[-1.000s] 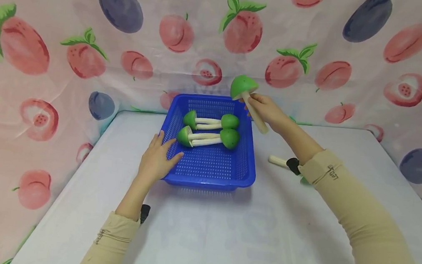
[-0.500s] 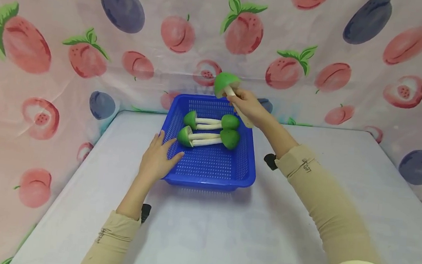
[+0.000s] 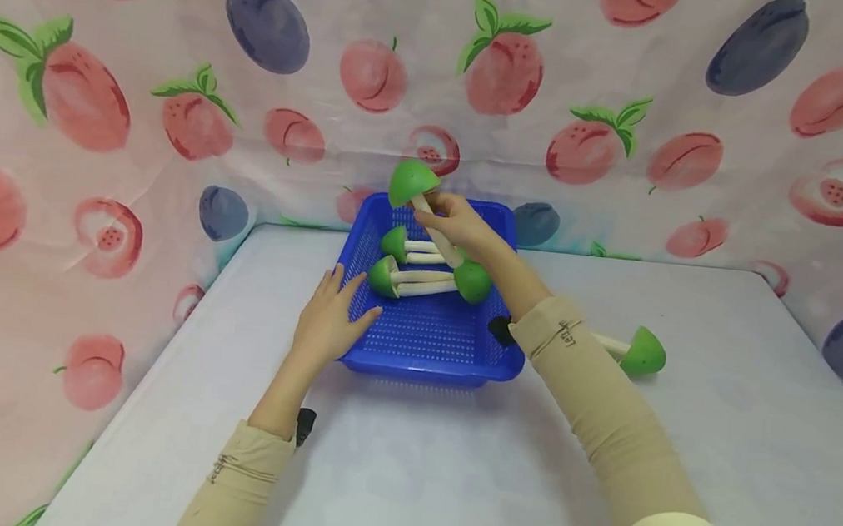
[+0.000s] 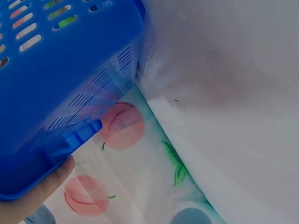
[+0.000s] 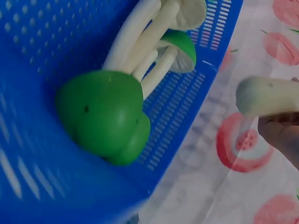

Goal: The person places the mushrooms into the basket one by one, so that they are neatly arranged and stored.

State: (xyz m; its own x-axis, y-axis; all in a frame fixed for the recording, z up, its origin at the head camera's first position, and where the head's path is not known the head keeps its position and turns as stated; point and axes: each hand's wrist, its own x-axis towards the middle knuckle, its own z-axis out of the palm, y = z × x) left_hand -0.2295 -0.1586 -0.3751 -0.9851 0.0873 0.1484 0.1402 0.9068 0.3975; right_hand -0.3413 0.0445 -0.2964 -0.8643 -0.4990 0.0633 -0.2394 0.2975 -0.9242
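My right hand [image 3: 463, 221] pinches the white stem of a green-capped toy mushroom [image 3: 412, 183], tilted above the back of a blue basket [image 3: 412, 369]. Its pale stem end [image 5: 266, 96] and my fingertips [image 5: 282, 137] show at the right of the right wrist view. Inside the basket, several like mushrooms [image 3: 384, 278] lie on their sides, caps at opposite ends. With spread fingers, my left hand [image 3: 324, 321] rests on the basket's left rim. One finger [image 4: 44, 186] lies along the rim's underside in the left wrist view.
Another green-capped mushroom [image 3: 643, 353] lies on the white table [image 3: 433, 473] right of the basket, its stem partly hidden by my right sleeve [image 3: 604, 413]. A fruit-printed cloth [image 3: 324, 4] hangs behind the table and along its left side.
My right hand has moved left with the mushroom, from the basket's back right corner to above its back middle. The left hand has stayed on the rim. The head view has shifted slightly.
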